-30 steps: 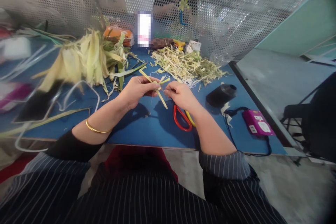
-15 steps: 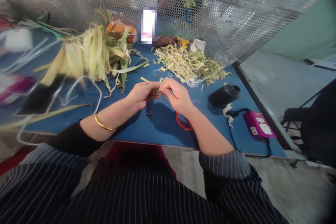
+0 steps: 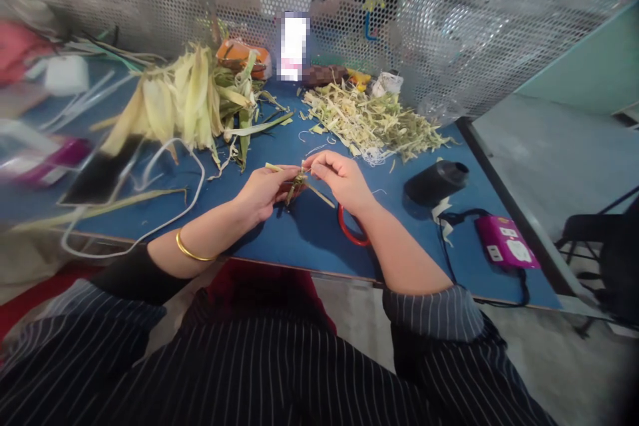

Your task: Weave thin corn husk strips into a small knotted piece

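My left hand (image 3: 262, 194) is closed around a small bundle of corn husk strips (image 3: 296, 191). A narrow pale strip sticks out on each side of the bundle. Just above it, the thumb and fingers of my right hand (image 3: 345, 181) are pinched together at the bundle's top. Whatever lies in that pinch is too small to make out. Below my right wrist a red loop-shaped handle (image 3: 353, 231) rests on the blue table (image 3: 309, 239); the wrist hides the rest of it.
Corn husks (image 3: 187, 103) are heaped at the back left, near an orange packet (image 3: 239, 56). A pile of husk scraps (image 3: 369, 116) lies at the back. To the right are a black cylinder (image 3: 436, 182) and a purple power strip (image 3: 506, 241). A white cable (image 3: 202, 180) loops at left.
My hands have drawn slightly apart and turned, so the husk bundle shows more between them. The view has shifted a little to the left.
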A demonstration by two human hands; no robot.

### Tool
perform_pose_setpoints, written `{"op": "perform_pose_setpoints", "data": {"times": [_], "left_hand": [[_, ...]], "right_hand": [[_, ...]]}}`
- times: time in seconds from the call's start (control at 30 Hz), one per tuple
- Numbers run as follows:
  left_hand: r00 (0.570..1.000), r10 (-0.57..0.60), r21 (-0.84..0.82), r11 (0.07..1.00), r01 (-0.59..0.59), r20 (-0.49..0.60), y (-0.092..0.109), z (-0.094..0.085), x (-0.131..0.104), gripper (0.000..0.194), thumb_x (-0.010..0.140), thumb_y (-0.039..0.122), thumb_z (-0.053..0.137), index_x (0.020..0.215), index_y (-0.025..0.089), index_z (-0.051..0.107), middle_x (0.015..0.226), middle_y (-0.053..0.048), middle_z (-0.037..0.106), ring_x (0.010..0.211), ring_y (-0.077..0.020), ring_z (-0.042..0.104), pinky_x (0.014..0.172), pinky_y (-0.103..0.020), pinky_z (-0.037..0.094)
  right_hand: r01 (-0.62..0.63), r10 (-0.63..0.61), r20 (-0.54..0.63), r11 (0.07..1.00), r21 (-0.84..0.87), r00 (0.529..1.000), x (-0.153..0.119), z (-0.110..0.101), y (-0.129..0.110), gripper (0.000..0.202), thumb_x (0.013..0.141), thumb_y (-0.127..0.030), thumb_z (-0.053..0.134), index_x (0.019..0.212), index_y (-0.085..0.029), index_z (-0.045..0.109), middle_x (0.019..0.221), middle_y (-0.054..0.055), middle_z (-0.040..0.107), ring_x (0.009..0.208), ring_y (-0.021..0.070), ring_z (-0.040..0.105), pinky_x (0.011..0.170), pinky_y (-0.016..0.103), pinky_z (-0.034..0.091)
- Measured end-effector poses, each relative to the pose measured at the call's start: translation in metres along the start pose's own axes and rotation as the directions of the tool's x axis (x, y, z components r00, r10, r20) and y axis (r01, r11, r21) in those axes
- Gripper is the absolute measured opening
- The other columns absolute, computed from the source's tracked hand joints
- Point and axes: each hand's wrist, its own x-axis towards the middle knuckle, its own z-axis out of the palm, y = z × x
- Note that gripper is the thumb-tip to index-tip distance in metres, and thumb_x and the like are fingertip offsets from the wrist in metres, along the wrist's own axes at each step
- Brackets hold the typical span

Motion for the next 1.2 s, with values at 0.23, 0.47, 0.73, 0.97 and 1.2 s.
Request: {"op": "perform_pose_setpoints", "data": {"times": [0.23, 0.47, 0.73, 0.97, 1.2], "left_hand": [[0.988, 0.154, 0.344, 0.928, -0.145, 0.002, -0.006, -0.008, 0.005, 0.021, 0.067, 0.024, 0.073, 0.084, 0.013, 0.068, 0.075, -0.007, 0.070, 0.065, -0.0150, 0.065, 0.053, -0.023, 0.046], [0.827, 0.524, 0.881, 0.270, -0.388, 0.204, 0.002, -0.031, -0.002, 0.040, 0.071, 0.031, 0.069, 0.109, 0.020, 0.067, 0.100, -0.008, 0.068, 0.074, -0.0178, 0.061, 0.073, -0.033, 0.045], [0.585, 0.222, 0.625, -0.221, -0.749, 0.780, 0.009, -0.022, 0.000, 0.025, 0.086, 0.024, 0.049, 0.094, 0.027, 0.072, 0.095, -0.006, 0.067, 0.091, -0.0203, 0.054, 0.082, -0.031, 0.037], [0.504, 0.150, 0.526, -0.270, -0.807, 0.851, 0.012, -0.017, 0.018, 0.018, 0.084, 0.024, 0.052, 0.077, 0.021, 0.069, 0.086, -0.007, 0.064, 0.084, -0.0206, 0.051, 0.075, -0.032, 0.035], [0.788, 0.330, 0.558, 0.568, -0.605, 0.520, 0.010, -0.024, 0.018, 0.013, 0.082, 0.028, 0.058, 0.079, 0.017, 0.065, 0.083, -0.006, 0.067, 0.074, -0.0139, 0.059, 0.069, -0.027, 0.044]], "right_hand": [[-0.151, 0.155, -0.044, 0.984, 0.091, 0.987, 0.001, 0.002, 0.008, 0.015, 0.084, -0.028, 0.053, 0.078, -0.017, 0.062, 0.086, 0.006, 0.069, 0.075, 0.0146, 0.061, 0.074, 0.032, 0.048], [-0.183, 0.185, 0.029, 0.980, -0.080, 0.982, 0.001, 0.011, 0.017, 0.017, 0.083, -0.030, 0.054, 0.075, -0.017, 0.062, 0.078, 0.005, 0.068, 0.072, 0.0152, 0.060, 0.072, 0.032, 0.047], [-0.151, 0.160, 0.048, 0.975, -0.162, 0.986, 0.004, 0.011, 0.025, 0.017, 0.082, -0.028, 0.052, 0.069, -0.018, 0.057, 0.069, 0.000, 0.062, 0.067, 0.0134, 0.054, 0.067, 0.030, 0.042], [-0.211, 0.217, 0.046, 0.971, -0.110, 0.975, 0.004, 0.009, 0.022, 0.018, 0.080, -0.030, 0.051, 0.067, -0.018, 0.053, 0.065, -0.003, 0.055, 0.063, 0.0112, 0.047, 0.064, 0.028, 0.038], [-0.244, 0.248, 0.051, 0.967, -0.075, 0.967, 0.003, 0.009, 0.023, 0.021, 0.081, -0.033, 0.053, 0.067, -0.018, 0.054, 0.065, -0.003, 0.055, 0.064, 0.0111, 0.048, 0.065, 0.028, 0.038]]}}
